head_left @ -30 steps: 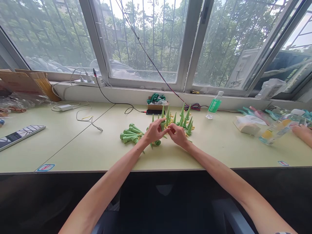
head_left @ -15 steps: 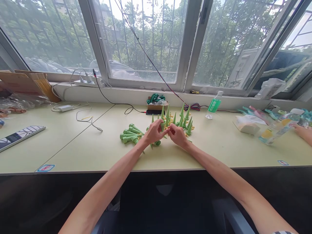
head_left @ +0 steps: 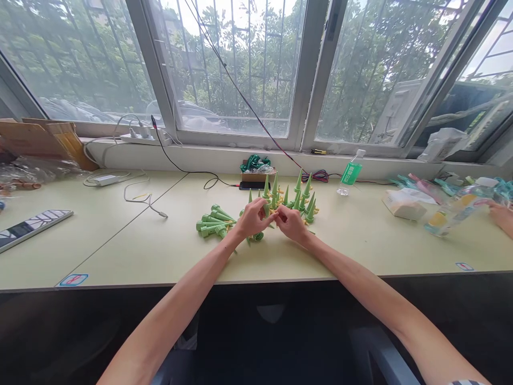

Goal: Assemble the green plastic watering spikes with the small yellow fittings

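Note:
My left hand (head_left: 252, 219) is closed round a green plastic plant-watering spike (head_left: 266, 209), largely covered by the fingers. Fingertips of my right hand (head_left: 292, 222) meet those of the left and pinch at a small yellow part between them; its exact shape is hidden. Behind both hands, several green spikes (head_left: 306, 188) with little yellow valves stand point up. To the left of my left hand lies a pile of green spikes (head_left: 214, 220) on their sides. One more green piece (head_left: 258, 236) rests just below my left hand, its round end showing.
A phone (head_left: 249, 185) and a small box (head_left: 258, 175) of green wrapping sit behind the spikes. Farther right stand a green-labelled bottle (head_left: 350, 174), a tissue pack (head_left: 405, 206) and a large clear bottle (head_left: 451, 215), near another person's hand (head_left: 502, 218). Cables (head_left: 146, 200) lie left.
My hands keep nearly the same pose, fingertips together. The whole view has shifted very slightly; the other person's hand at the right edge has moved a little.

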### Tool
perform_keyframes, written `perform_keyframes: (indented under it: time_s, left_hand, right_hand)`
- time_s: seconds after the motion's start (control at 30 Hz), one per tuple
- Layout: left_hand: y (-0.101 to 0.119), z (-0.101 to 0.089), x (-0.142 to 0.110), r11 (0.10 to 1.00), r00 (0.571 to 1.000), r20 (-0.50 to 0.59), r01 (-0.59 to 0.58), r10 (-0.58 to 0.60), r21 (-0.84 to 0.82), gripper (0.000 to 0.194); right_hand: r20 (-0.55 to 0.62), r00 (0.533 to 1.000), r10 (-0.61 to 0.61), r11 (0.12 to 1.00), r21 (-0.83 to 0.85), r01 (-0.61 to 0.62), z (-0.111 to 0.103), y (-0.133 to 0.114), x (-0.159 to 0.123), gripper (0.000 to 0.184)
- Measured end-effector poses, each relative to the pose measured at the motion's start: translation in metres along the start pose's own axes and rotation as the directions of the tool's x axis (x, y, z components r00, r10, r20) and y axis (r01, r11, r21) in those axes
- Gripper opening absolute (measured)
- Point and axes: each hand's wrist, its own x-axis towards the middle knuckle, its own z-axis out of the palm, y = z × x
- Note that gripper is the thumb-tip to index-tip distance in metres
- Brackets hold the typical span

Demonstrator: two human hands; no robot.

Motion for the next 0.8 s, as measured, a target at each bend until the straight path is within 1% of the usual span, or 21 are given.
perform_keyframes:
  time_s: [0.27, 0.5, 0.8]
  left_hand:
    - [0.0019, -0.0009, -0.0001, 1.0, 1.0, 0.012, 0.001, -0.001, -0.012, 0.031]
    - [0.0024, -0.0029, 0.0002, 0.999, 0.999, 0.033, -0.029, 0.03, -0.045, 0.03]
    - [0.0007, -0.004, 0.0003, 0.995, 0.998, 0.057, -0.025, 0.03, -0.096, 0.029]
  right_hand:
    - [0.033, 0.999, 0.002, 1.0, 0.01, -0.003, -0.0009, -0.003, 0.0003, 0.023]
    - [0.057, 0.998, -0.01, 1.0, -0.016, 0.011, -0.0011, -0.0047, 0.0002, 0.024]
    - [0.046, 0.998, -0.046, 0.997, -0.059, 0.048, 0.0003, -0.0041, -0.001, 0.028]
